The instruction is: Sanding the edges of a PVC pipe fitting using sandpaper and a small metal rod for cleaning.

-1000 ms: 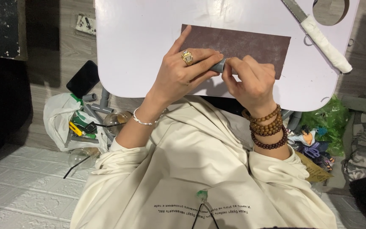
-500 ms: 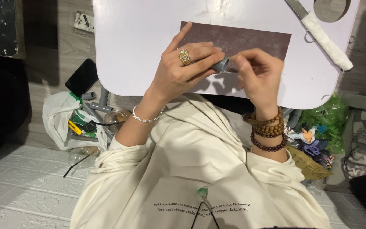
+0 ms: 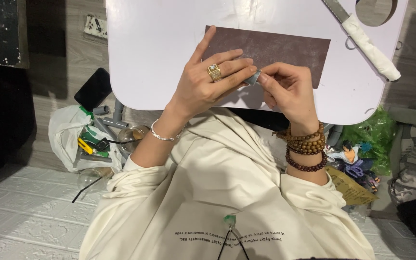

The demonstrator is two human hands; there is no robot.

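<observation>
Left hand [image 3: 208, 84], wearing a gold ring, and right hand [image 3: 287, 89] pinch a small grey piece [image 3: 253, 78], perhaps metal, between their fingertips; it sits just above a dark brown sheet [image 3: 285, 50] lying on a white table [image 3: 155, 43]; a wrapped-handle knife [image 3: 362, 41] rests at the far right.

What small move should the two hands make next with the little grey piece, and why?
Probably lower the small grey piece onto the dark brown sheet. Both the left hand and right hand pinch it at fingertips just above that sheet's near edge on the white table.
</observation>
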